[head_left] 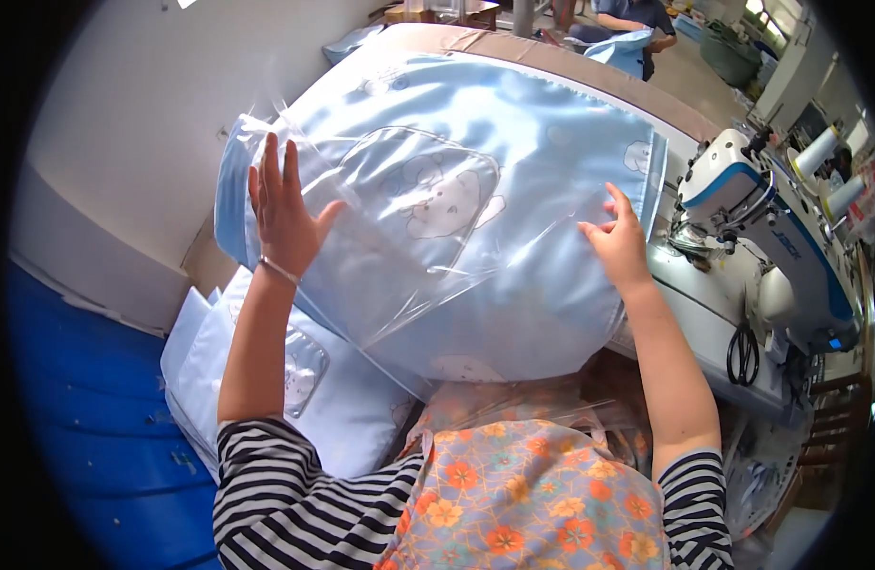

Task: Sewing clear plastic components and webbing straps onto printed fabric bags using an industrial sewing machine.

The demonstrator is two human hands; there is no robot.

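A light blue folded fabric piece with a cartoon animal print (437,199) lies in a clear plastic bag (409,285) on the work table. My left hand (284,214) rests flat, fingers spread, on the bag's left end. My right hand (616,242) presses on the bag's right side, fingers bent on the plastic. The bag's near end hangs over the table edge toward my lap.
A white and blue sewing machine (770,237) stands on the table at right, with black scissors (741,353) hanging below it. A stack of bagged light blue pieces (266,380) lies at lower left on a blue surface (86,408). Another person (637,19) sits at the far end.
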